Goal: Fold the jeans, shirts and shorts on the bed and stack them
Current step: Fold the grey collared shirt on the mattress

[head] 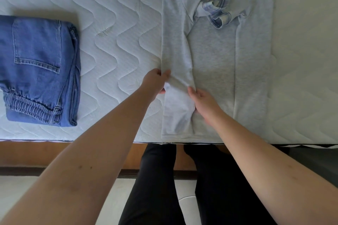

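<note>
A light grey shirt [214, 56] lies flat on the mattress, both long sides folded inward. My left hand [155, 80] pinches the left folded flap at its outer edge. My right hand [203, 102] rests flat on the inner edge of that same flap, fingers straight. A white sleeve part bunches between the two hands. Folded blue jeans [38, 71] sit on the left of the bed. A blue-and-white plaid garment [221, 3] lies partly on the shirt's far end.
The quilted white mattress [117, 29] stretches between the jeans and the shirt. Its near edge [91, 139] runs above a wooden bed frame. My legs in dark trousers stand below it.
</note>
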`<state>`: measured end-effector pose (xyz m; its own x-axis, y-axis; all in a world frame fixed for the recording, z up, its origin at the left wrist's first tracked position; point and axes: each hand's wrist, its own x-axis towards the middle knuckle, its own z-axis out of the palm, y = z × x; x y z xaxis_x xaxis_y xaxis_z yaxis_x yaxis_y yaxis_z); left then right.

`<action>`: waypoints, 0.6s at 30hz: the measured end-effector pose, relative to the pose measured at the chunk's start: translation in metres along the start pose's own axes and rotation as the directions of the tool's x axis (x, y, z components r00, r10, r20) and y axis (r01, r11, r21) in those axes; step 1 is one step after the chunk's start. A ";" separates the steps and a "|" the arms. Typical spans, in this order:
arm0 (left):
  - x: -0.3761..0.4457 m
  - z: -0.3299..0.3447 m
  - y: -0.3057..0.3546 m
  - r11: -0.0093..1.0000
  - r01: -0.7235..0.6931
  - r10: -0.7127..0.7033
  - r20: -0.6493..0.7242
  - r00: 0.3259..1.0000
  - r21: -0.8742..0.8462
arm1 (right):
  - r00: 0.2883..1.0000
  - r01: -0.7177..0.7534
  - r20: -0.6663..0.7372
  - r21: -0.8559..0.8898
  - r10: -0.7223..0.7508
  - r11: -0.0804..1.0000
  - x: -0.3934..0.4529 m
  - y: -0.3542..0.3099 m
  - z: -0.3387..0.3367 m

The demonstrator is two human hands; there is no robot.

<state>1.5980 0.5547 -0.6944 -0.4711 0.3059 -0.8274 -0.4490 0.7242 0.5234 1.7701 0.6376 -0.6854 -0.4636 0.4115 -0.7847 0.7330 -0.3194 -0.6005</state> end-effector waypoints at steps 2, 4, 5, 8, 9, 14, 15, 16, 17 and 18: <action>-0.001 -0.001 -0.005 1.000 -0.010 0.010 0.035 0.999 -0.009 | 0.989 -0.078 0.129 0.027 0.074 0.997 -0.003 0.004 -0.003; -0.004 -0.003 -0.009 0.999 -0.007 0.010 0.058 0.998 -0.049 | 0.968 -0.093 0.228 -0.057 0.104 0.994 -0.007 0.012 -0.003; -0.005 -0.003 -0.011 0.998 -0.004 0.008 0.052 0.999 -0.067 | 0.971 -0.076 0.219 -0.089 0.094 0.993 -0.008 0.016 -0.002; -0.010 -0.001 -0.018 0.999 0.012 -0.011 0.004 1.000 -0.050 | 0.991 -0.049 0.128 0.002 0.048 0.999 -0.015 0.019 0.001; -0.011 -0.001 -0.021 0.997 0.029 -0.027 0.025 0.999 -0.069 | 0.991 -0.054 0.130 0.059 0.046 0.997 -0.016 0.022 0.001; -0.019 -0.001 -0.037 0.978 0.111 -0.075 0.204 0.976 -0.174 | 0.955 -0.108 0.275 -0.025 0.111 0.994 -0.023 0.044 0.005; -0.021 0.000 -0.041 0.981 0.111 -0.080 0.188 0.979 -0.160 | 0.956 -0.120 0.265 -0.049 0.129 0.992 -0.023 0.049 0.006; -0.024 0.001 -0.046 0.986 0.100 -0.078 0.160 0.984 -0.130 | 0.959 -0.127 0.248 -0.052 0.136 0.991 -0.024 0.053 0.007; -0.027 0.002 -0.051 0.992 0.081 -0.069 0.126 0.990 -0.092 | 0.961 -0.130 0.238 -0.055 0.140 0.990 -0.025 0.057 0.008; -0.030 0.003 -0.056 0.996 0.057 -0.051 0.094 0.994 -0.062 | 0.962 -0.125 0.233 -0.088 0.143 0.988 -0.027 0.059 0.007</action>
<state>1.6397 0.5069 -0.6993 -0.3737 0.3250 -0.8687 -0.5212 0.7011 0.4866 1.8223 0.6015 -0.7006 -0.4572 0.1517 -0.8763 0.8263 -0.2920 -0.4816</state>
